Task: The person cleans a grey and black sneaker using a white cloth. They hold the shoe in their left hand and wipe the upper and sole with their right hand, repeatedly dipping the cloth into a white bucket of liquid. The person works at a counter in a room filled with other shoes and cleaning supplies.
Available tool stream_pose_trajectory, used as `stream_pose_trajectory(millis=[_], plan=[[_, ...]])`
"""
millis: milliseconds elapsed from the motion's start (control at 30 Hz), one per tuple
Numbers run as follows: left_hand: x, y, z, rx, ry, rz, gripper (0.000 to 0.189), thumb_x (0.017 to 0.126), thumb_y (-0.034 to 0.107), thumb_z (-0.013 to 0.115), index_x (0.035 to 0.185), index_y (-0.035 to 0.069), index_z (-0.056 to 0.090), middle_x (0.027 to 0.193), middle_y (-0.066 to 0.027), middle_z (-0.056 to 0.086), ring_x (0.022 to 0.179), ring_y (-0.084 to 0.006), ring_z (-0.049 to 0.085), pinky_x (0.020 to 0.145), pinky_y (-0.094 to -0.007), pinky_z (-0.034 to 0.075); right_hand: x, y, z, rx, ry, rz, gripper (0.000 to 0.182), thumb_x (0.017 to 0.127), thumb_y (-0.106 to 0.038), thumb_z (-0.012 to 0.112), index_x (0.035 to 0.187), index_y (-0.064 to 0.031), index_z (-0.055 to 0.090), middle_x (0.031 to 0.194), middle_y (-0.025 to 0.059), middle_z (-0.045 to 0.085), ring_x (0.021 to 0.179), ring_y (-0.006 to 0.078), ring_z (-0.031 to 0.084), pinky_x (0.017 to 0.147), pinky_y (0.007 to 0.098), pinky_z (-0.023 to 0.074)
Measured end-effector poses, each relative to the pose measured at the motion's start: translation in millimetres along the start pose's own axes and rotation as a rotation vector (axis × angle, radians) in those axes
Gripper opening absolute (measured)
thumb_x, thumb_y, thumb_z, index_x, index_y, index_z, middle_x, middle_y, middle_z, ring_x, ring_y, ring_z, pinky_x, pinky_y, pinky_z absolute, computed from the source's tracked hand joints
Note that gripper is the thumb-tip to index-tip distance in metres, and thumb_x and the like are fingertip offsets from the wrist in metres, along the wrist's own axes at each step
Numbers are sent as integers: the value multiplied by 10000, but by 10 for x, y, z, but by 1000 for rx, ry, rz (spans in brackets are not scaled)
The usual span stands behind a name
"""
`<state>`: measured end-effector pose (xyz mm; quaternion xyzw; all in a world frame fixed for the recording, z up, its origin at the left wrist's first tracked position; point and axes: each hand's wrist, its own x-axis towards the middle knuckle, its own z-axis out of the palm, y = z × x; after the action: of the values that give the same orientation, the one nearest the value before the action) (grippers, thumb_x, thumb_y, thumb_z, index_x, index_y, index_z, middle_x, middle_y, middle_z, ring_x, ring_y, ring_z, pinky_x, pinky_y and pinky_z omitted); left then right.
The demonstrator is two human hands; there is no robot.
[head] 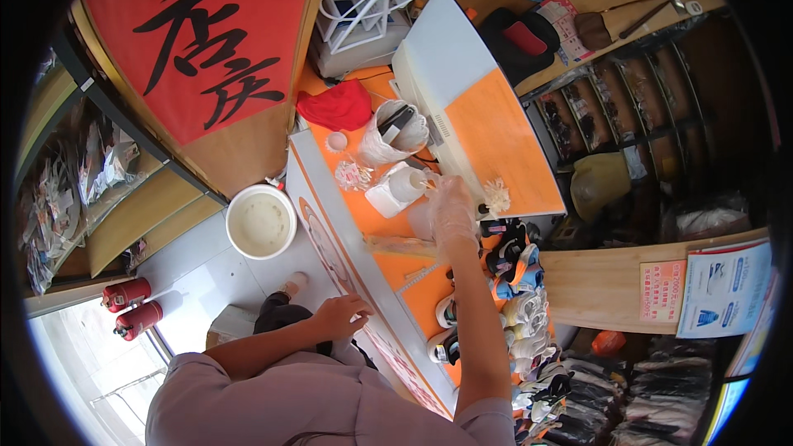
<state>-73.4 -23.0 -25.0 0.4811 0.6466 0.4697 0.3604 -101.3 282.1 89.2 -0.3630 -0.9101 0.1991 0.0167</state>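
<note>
My right hand (453, 204), in a clear plastic glove, reaches across the orange counter (390, 272) to the mouth of a small white cup (407, 187). Its fingertips are at a thin stick or swab there; whether they grip it is hard to tell. The cup stands by a white block-like holder (381, 198). Bare, my left hand (342, 317) hangs by the counter's front edge with its fingers loosely curled and nothing visible in it. A bundle of cotton swabs (353, 174) and a white woven basket (390, 136) with dark items lie beyond the cup.
A monitor (483, 105) stands behind my right hand. Many shoes (526, 316) crowd the counter's right part. A red cloth (334, 105) lies at the far end. On the floor are a white bucket (261, 223) and red fire extinguishers (139, 320). Shelves flank both sides.
</note>
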Motion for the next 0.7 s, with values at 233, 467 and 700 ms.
stream_pose_trajectory(millis=[233, 467, 700], plan=[[-41, -214, -329, -12, 97, -66, 111, 850, 155, 652, 948, 105, 668, 917, -41, 670, 838, -227, 684, 717, -375, 543, 134, -847, -146, -194, -97, 43, 316, 843, 6, 614, 1151, -66, 611, 1214, 151, 624, 1135, 341, 590, 933, 392, 494], [14, -253, -443, -49, 95, -57, 114, 842, 148, 653, 945, 100, 656, 892, -53, 670, 827, -242, 680, 709, -384, 540, 172, -671, 9, -117, 12, -26, 387, 767, 11, 688, 1132, -59, 579, 1183, 172, 613, 1132, 371, 578, 925, 411, 488], [49, -302, -431, -54, 62, -90, 126, 849, 153, 663, 961, 99, 687, 910, -57, 672, 836, -239, 676, 739, -378, 531, 200, -790, -78, -308, -29, -64, 298, 754, -29, 709, 997, -60, 539, 1073, 171, 618, 1059, 387, 594, 867, 432, 497]])
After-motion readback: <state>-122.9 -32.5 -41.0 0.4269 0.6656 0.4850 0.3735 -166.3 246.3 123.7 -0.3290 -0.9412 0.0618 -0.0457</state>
